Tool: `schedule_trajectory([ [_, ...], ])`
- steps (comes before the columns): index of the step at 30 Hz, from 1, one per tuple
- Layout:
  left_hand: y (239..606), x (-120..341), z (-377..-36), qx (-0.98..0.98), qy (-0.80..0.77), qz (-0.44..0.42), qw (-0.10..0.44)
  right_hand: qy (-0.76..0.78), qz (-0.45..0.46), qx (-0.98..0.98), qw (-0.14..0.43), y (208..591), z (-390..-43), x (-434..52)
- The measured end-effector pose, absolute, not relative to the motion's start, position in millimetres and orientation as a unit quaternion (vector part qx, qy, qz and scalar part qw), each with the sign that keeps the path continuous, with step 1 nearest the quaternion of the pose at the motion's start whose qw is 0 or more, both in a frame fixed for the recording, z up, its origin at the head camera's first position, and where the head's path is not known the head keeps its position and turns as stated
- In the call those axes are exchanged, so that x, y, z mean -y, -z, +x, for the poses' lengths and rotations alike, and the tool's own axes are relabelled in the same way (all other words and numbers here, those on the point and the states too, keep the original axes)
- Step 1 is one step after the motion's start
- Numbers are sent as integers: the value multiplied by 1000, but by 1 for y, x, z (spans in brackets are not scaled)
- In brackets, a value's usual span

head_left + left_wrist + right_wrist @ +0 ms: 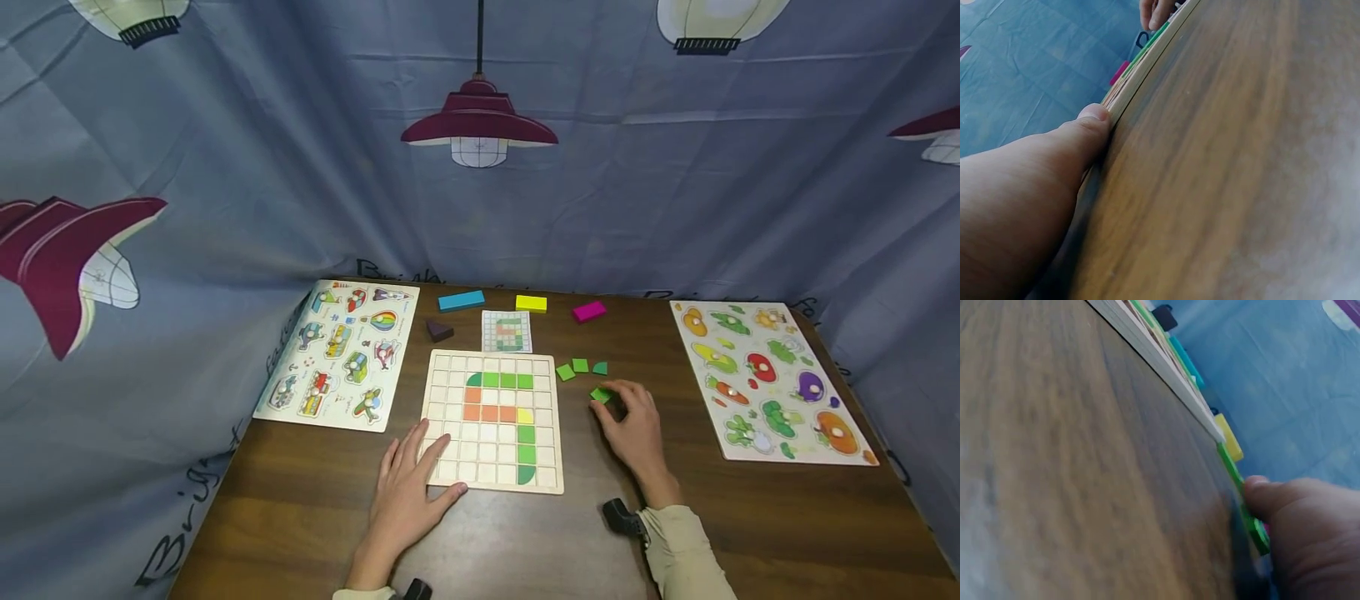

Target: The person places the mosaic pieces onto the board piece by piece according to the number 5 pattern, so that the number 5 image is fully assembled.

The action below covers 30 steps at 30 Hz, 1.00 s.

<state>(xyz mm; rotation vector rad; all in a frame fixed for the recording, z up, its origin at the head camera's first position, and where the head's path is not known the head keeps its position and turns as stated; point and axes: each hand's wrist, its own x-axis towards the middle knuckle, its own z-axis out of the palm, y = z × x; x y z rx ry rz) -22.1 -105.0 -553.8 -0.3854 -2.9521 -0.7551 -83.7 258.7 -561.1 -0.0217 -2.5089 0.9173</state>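
A wooden grid board (457, 458) lies flat in front of me, with green, orange and yellow tiles set in some of its squares. My left hand (405, 492) rests spread on its lower left corner, fingers on top and thumb along the near edge. Right of the board, my right hand (636, 429) pinches a green tile (601, 394) between thumb and fingers, low over the table. Just beyond lie two green square tiles (566, 372) and a green tile with a rounded corner (600, 367). Behind the board sits a small pattern card (507, 332) showing a coloured grid.
Blue (461, 301), yellow (531, 304) and magenta (589, 312) blocks line the table's back, with a dark wedge-shaped block (439, 331) nearby. A vehicle puzzle board (300, 408) lies left, a vegetable puzzle board (738, 450) right. A blue curtain (600, 208) hangs behind.
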Motion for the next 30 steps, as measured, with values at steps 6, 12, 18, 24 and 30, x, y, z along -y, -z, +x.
schedule_trajectory([
  [6, 553, 104, -24, 958, 253, -129, 27, -296, -21, 937, 183, 563, -88, -266],
  [12, 553, 105, -23, 960, 250, -124, 24, -296, -19, 936, 189, 565, -89, -263],
  [18, 552, 105, -23, 958, 253, -129, 35, -297, -2, 939, 175, 561, -83, -263],
  [24, 555, 106, -23, 958, 251, -132, 42, -276, 13, 949, 153, 558, -77, -261],
  [30, 557, 105, -21, 958, 252, -131, 43, -272, 50, 941, 192, 562, -62, -248],
])
